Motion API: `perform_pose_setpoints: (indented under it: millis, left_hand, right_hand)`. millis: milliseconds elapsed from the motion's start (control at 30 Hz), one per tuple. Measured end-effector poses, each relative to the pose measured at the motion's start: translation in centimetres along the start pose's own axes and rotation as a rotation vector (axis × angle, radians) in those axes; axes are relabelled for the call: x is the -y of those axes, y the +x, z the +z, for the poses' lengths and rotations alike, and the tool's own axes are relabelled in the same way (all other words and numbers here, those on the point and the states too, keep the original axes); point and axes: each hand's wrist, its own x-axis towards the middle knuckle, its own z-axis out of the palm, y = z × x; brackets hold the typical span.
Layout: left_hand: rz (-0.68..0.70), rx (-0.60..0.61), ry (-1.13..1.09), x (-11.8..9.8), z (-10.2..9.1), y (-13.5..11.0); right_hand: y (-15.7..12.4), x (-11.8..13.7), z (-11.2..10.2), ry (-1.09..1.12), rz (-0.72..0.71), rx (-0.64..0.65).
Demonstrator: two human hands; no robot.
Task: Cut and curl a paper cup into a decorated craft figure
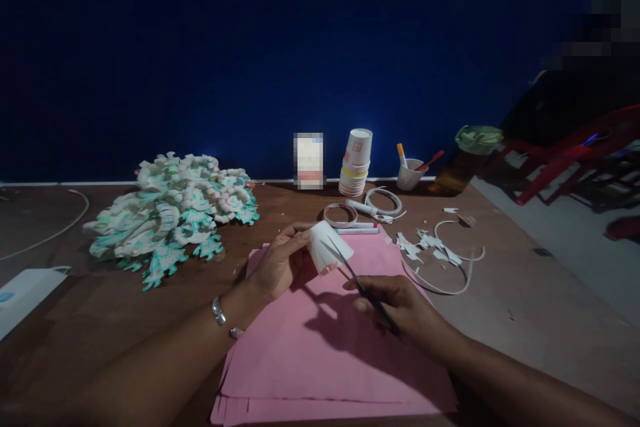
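Above a stack of pink paper sheets [320, 360], my left hand [283, 260] is closed on a white paper cup [334, 241] with its rim cut away and slits along its side. In my right hand [387, 303] are scissors [367, 293], whose blades reach up across the cup's wall. A cut cup rim ring [341, 215] and marker pens [357, 229] lie at the top edge of the pink sheets. White paper scraps [425, 245] are scattered to the right of my right hand.
A large pile of cut paper shapes with green edges [175, 213] sits at left. Behind stand stacked paper cups [356, 163], a cup holding pens [411, 175] and a jar of amber liquid [457, 163]. Curled strips [450, 292] lie at right, a white packet [30, 297] at far left.
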Motion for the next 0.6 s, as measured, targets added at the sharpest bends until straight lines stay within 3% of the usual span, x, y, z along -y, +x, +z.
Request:
perform_pose_setpoints:
  millis: [200, 600]
  left_hand:
    - [-0.012, -0.036, 0.000, 0.07, -0.23, 0.07]
    - [-0.006, 0.058, 0.062, -0.13, 0.60, -0.49]
  right_hand:
    - [0.04, 0.12, 0.09, -0.027, -0.010, -0.003]
    - [0.05, -0.72, -0.04, -0.037, -0.058, 0.040]
